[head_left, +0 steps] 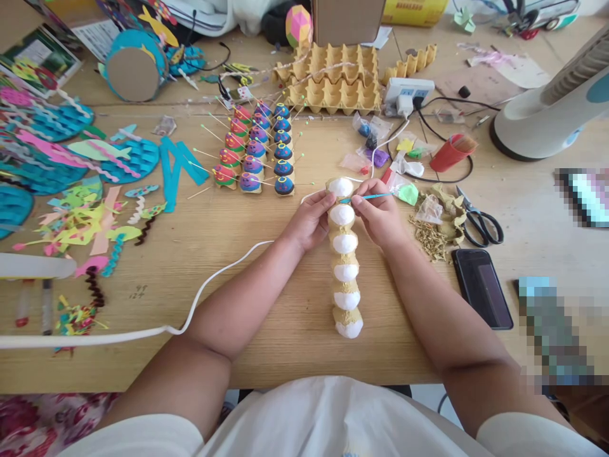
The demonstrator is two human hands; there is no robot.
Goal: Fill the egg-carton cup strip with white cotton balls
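Note:
In the head view, a strip of egg carton (pixel 349 259) with several white-covered humps runs lengthwise toward me. My left hand (pixel 311 219) is closed on its far end from the left side. In the fingers of my right hand (pixel 378 216) is a thin blue stick-like tool (pixel 373 196), pinched between thumb and forefinger. The tool's flat blue tip meets the strip in the gap between the two farthest humps. Left of the strip's far end stand finished-looking carton strips with red-and-green humps (pixel 228 141), purple humps (pixel 253 149) and dark blue humps (pixel 283 152).
Behind lie an egg tray (pixel 333 73) and a power strip (pixel 409 89). To the right are clay packets (pixel 375 136), a red cup (pixel 451 152), scissors (pixel 483 225), a phone (pixel 483 285) and a white appliance (pixel 528 124). Colourful paper cutouts (pixel 80 219) cover the left. A white cable (pixel 204 295) crosses leftward.

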